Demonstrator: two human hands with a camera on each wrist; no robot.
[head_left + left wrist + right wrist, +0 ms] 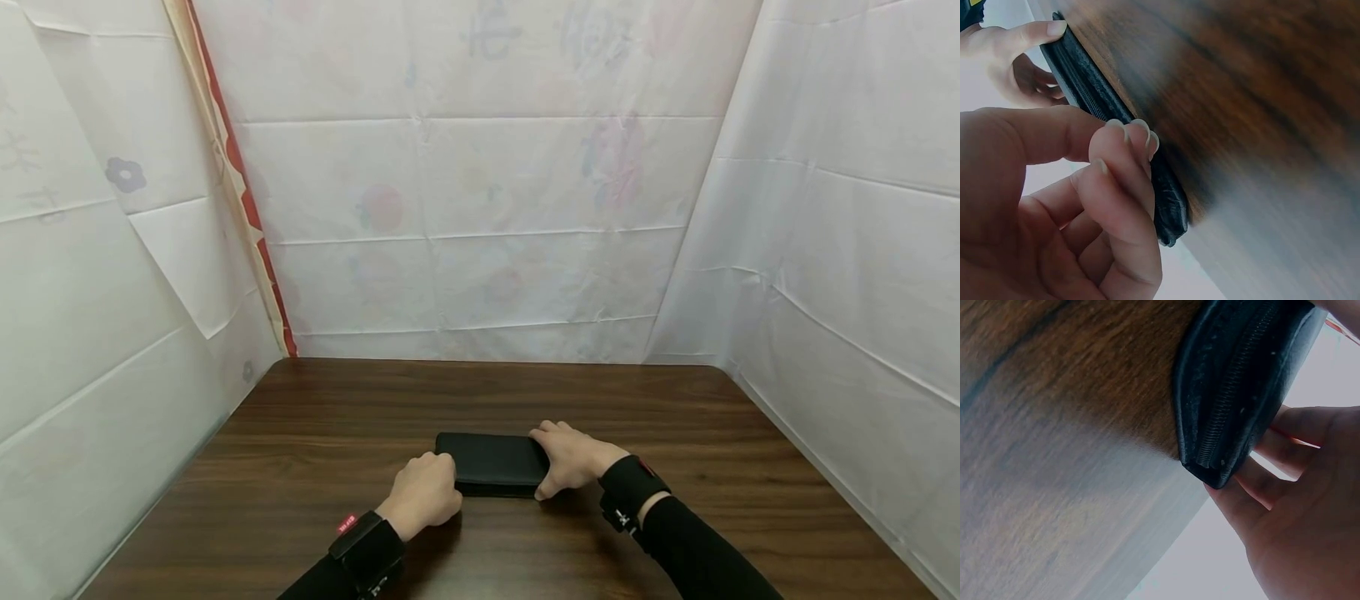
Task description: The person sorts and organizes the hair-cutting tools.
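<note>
A flat black zip wallet (495, 460) lies on the wooden table, its zipper side facing the person. At its left end is my left hand (424, 492), fingers curled and thumb against the fingertips. The left wrist view has this hand (1079, 206) pinching at the wallet's zipper edge (1088, 87); what lies between the fingertips is hidden. My right hand (573, 457) grips the right end, thumb at the near edge and fingers toward the far side. In the right wrist view the zipper teeth (1229, 406) run along the wallet's side, near the right fingers (1241, 506).
The brown wood-grain table (337, 400) extends around the wallet on all sides. White creased sheets stand as walls at the back (480, 283), left (90, 333) and right (847, 333). A red-and-cream strip (243, 192) runs down the back left corner.
</note>
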